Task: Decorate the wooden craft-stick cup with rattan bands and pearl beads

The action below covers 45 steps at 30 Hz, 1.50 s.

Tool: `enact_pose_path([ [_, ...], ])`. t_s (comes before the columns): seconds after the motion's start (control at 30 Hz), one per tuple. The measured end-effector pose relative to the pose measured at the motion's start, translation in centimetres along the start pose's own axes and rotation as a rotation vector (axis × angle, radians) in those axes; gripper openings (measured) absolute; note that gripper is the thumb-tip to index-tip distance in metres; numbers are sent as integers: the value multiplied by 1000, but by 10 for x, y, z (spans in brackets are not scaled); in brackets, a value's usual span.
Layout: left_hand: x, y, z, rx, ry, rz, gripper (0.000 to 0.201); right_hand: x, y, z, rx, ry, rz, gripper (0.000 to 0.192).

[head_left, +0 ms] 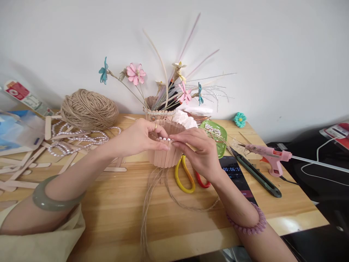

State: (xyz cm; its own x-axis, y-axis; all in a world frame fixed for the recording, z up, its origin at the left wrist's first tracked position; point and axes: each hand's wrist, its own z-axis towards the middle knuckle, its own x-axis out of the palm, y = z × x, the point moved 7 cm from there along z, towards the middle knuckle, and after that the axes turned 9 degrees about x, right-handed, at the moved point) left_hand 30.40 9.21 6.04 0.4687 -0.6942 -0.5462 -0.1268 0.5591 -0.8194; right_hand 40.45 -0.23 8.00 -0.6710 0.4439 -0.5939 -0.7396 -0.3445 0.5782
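Head view: left hand (pixel 141 140) and right hand (pixel 195 151) meet at the rim of a stick-walled basket (pixel 165 154) at table (pixel 114 214) centre. Both pinch a short pearl strand (pixel 165 139) against the rim, fingers closed on it. Twine strands (pixel 152 193) trail from the basket base toward the near edge. Scissors (pixel 188 178) lie just behind the right wrist. Phone (pixel 236 174) screen reads "00:06:5", last digit hidden. Pink glue gun (pixel 272 158) sits to the right; its label is blurred.
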Motion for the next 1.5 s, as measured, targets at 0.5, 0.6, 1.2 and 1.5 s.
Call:
enact_pose_path([
  [0.5,0,1,1,-19,-19,-36,22,0,-2,1,3,-8,30,16],
  [0.6,0,2,1,-11,-24,-32,22,0,-3,0,15,-5,18,16],
  [1.2,2,1,1,9,25,-94,22,-1,1,1,-18,37,29,21],
  [1.5,2,0,1,-20,18,-142,21,-4,7,8,-24,47,-37,23],
])
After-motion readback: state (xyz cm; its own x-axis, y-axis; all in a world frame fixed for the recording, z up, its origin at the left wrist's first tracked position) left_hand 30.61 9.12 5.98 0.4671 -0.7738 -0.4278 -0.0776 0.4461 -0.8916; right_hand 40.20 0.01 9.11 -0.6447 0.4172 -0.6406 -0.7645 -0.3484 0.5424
